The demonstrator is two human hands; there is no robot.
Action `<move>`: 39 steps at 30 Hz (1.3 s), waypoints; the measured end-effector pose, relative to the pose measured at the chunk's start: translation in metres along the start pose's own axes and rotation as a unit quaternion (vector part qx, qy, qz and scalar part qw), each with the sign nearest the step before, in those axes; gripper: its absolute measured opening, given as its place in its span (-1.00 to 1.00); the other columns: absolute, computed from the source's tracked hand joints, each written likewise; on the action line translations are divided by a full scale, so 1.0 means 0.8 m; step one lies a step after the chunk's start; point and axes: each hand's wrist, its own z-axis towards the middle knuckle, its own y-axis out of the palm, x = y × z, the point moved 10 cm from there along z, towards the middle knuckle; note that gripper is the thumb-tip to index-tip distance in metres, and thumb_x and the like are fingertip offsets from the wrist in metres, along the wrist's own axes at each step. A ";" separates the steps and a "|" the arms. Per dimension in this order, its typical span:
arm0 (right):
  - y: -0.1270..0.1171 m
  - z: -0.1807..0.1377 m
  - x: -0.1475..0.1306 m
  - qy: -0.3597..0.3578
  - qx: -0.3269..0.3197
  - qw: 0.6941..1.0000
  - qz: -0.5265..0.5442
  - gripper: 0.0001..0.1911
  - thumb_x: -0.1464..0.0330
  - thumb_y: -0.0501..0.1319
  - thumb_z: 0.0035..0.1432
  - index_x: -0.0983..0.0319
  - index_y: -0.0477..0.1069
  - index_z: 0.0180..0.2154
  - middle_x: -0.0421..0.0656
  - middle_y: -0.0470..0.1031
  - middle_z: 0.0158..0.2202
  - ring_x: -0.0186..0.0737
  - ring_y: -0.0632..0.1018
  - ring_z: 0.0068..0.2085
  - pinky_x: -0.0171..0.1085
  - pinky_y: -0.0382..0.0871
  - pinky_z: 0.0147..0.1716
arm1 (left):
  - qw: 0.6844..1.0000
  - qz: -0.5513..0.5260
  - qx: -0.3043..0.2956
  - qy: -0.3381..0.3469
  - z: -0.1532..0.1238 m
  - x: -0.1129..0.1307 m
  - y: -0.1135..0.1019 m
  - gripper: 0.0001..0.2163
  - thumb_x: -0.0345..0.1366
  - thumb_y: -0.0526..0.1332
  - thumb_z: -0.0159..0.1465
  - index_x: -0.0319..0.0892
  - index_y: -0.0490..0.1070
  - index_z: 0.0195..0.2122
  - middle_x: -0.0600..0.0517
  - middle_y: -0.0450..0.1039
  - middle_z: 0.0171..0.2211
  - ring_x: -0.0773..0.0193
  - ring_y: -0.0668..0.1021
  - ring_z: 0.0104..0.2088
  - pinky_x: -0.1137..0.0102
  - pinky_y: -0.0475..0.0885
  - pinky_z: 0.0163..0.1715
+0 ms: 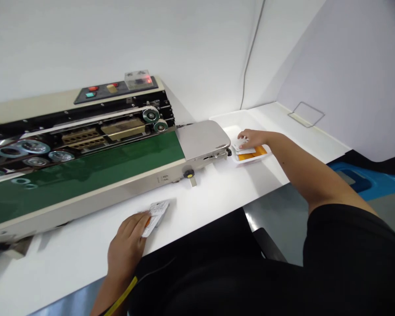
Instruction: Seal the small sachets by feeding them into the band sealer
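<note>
My left hand is closed around a few flat printed packets, white and silver with a bit of orange, held just above the table's front part. At the far right end of the machine, my right hand reaches over a white plastic tub. Its fingers and thumb are closed on a white printed packet. Under that packet, orange packets lie in the tub. How many packets each hand holds I cannot tell.
A band sealing machine with a green conveyor belt and a metal end plate fills the left of the white table. Its control panel is at the top. A wire handle and a blue container are rightward.
</note>
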 end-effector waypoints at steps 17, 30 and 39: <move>0.038 -0.033 -0.058 -0.024 -0.189 0.981 0.037 -0.52 -0.06 0.46 -0.05 0.07 0.50 -0.18 -0.16 0.62 -0.16 0.04 0.62 -0.15 -0.09 0.46 -0.23 | 1.000 -0.019 -0.005 -0.024 -0.001 -0.010 0.004 -0.60 -0.39 0.16 0.35 -0.05 0.50 0.19 -0.09 0.63 0.09 -0.02 0.64 0.09 0.16 0.57 0.09; 0.045 -0.040 -0.061 -0.019 -0.207 0.972 0.108 -0.44 -0.02 0.56 -0.14 0.01 0.63 -0.08 -0.15 0.70 -0.07 0.15 0.68 -0.02 -0.02 0.60 -0.07 | 1.000 -0.022 -0.008 -0.017 0.002 -0.008 0.003 -0.65 -0.35 0.18 0.40 -0.08 0.47 0.20 -0.12 0.61 0.11 -0.06 0.63 0.09 0.12 0.57 0.08; -0.002 -0.033 -0.050 -0.009 -0.031 0.981 0.191 -0.44 0.03 0.62 -0.18 0.10 0.63 -0.14 -0.09 0.70 -0.23 0.13 0.69 -0.17 0.01 0.63 -0.16 | 0.999 -0.029 -0.009 -0.024 0.002 -0.011 0.005 -0.66 -0.35 0.17 0.41 -0.10 0.49 0.18 -0.12 0.62 0.11 -0.02 0.62 0.11 0.15 0.54 0.15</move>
